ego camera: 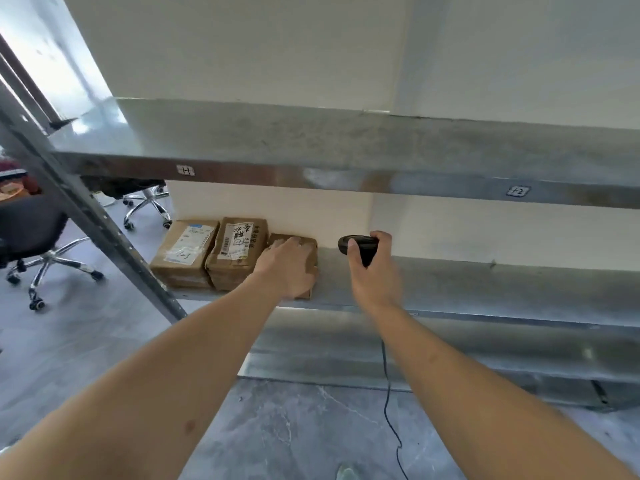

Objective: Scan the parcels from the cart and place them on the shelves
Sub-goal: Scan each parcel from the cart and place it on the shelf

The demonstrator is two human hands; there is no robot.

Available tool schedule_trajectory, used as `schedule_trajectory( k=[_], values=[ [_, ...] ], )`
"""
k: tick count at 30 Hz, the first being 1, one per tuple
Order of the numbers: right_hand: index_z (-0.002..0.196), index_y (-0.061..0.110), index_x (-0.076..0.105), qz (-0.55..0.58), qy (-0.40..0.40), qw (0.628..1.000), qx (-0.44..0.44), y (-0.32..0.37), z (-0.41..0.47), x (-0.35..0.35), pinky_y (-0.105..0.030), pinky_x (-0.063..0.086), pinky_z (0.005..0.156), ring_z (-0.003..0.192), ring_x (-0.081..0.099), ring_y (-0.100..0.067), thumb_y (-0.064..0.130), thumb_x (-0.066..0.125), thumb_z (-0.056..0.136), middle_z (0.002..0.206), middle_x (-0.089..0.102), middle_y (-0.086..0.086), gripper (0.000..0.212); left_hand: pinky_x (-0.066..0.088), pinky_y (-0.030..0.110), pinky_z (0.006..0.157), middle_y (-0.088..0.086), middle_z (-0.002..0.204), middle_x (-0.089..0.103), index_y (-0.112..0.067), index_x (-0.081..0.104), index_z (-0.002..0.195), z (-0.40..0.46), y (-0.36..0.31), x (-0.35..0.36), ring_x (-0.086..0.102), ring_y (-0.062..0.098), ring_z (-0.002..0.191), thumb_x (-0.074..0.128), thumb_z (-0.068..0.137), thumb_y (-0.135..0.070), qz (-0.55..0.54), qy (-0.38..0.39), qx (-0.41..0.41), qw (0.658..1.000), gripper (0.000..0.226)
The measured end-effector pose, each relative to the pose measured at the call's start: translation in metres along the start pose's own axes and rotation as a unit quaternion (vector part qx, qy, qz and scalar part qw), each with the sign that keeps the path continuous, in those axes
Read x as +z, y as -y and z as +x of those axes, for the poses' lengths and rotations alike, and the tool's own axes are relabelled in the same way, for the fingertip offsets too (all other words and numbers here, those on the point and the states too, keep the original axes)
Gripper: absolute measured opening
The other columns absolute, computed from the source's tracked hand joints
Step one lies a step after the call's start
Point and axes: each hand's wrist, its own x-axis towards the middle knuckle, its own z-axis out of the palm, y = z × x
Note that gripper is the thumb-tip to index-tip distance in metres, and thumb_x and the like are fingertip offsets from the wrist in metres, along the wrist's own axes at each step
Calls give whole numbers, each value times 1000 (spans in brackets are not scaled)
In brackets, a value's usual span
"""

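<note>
Three brown cardboard parcels stand in a row at the left end of the middle metal shelf (pixel 485 289). The left parcel (pixel 185 251) and the middle parcel (pixel 237 249) show white labels on top. My left hand (pixel 289 268) lies flat on top of the small right parcel (pixel 310 245), fingers spread over it. My right hand (pixel 372 271) grips a black barcode scanner (pixel 356 245) just right of that parcel, its head turned left toward it. A black cable (pixel 389 403) hangs from the scanner to the floor.
An upper shelf (pixel 346 147) with small tags spans the view above, and a lower shelf (pixel 450 351) sits below. A slanted grey upright (pixel 104 230) stands at the left. Office chairs (pixel 41 244) on castors are on the grey floor beyond it.
</note>
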Motion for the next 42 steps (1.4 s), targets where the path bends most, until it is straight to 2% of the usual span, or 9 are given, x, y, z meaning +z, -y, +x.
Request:
schedule_trajectory(
  k=[6, 17, 25, 30, 42],
  values=[
    [139, 34, 38, 6, -103, 995, 11, 16, -64, -23, -42, 56, 82, 93, 66, -27, 54, 52, 105, 107, 66, 2, 41, 45, 53, 108, 6, 149, 48, -23, 48, 151, -31, -11, -19, 45, 37, 136, 51, 98, -55, 27, 7, 90, 996, 62],
    [136, 40, 37, -5, -277, 960, 26, 26, -182, -114, -49, 59, 84, 93, 68, -26, 58, 50, 104, 107, 66, 6, 40, 44, 49, 111, 7, 154, 45, -23, 44, 155, -106, -99, -57, 44, 36, 138, 52, 101, -55, 56, -45, 264, 962, 63],
    [130, 42, 40, -22, -398, 916, 42, 1, -266, -218, -46, 58, 80, 93, 67, -24, 61, 49, 103, 105, 68, 8, 34, 49, 48, 103, 6, 141, 54, -25, 51, 148, -177, -218, -64, 53, 34, 126, 52, 97, -53, 54, -69, 390, 917, 59],
    [132, 40, 40, -37, -450, 890, 62, -27, -329, -293, -44, 58, 79, 94, 66, -22, 60, 49, 103, 108, 67, 5, 36, 50, 48, 100, 5, 139, 54, -22, 53, 144, -235, -306, -58, 53, 33, 125, 50, 98, -54, 45, -77, 454, 887, 57],
    [134, 35, 43, -44, -551, 825, 119, -125, -474, -448, -39, 53, 74, 90, 65, -21, 59, 51, 104, 103, 66, 5, 40, 46, 47, 108, 8, 140, 57, -18, 56, 144, -378, -512, -4, 53, 33, 131, 54, 99, -54, 22, -66, 588, 806, 57]
  ],
)
